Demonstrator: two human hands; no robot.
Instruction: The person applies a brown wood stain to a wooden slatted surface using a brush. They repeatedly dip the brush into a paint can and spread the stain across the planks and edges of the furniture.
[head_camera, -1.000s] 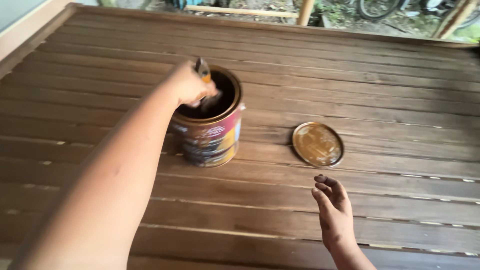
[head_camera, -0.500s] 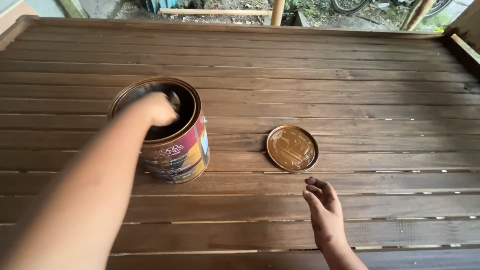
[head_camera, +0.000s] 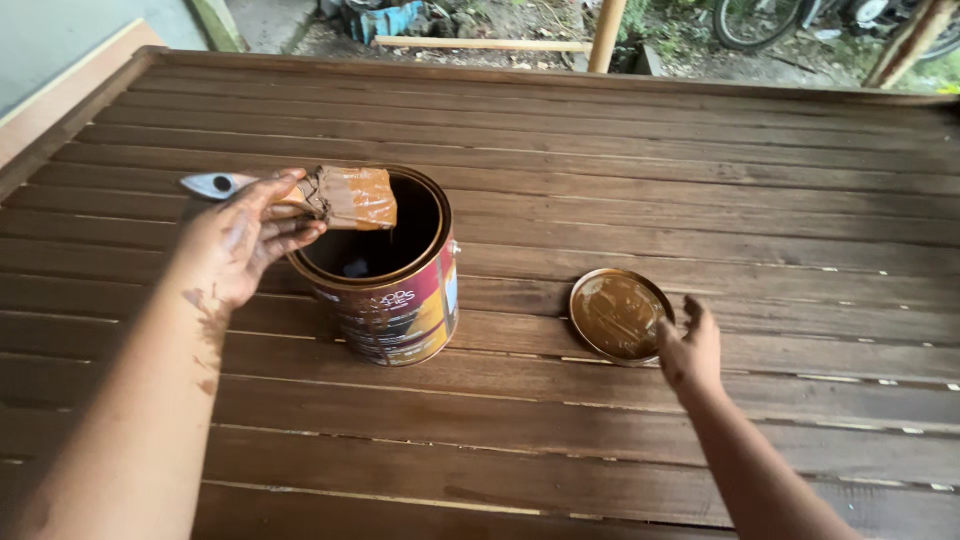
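The slatted wooden deck (head_camera: 620, 450) spreads brown under me. The open paint can (head_camera: 392, 290) stands left of centre, upright. Its lid (head_camera: 618, 314) lies flat to the right, my right hand (head_camera: 688, 348) loosely open at its edge. My left hand (head_camera: 240, 240) grips a stain-loaded brush (head_camera: 345, 197) over the can's mouth, so drips fall inside.
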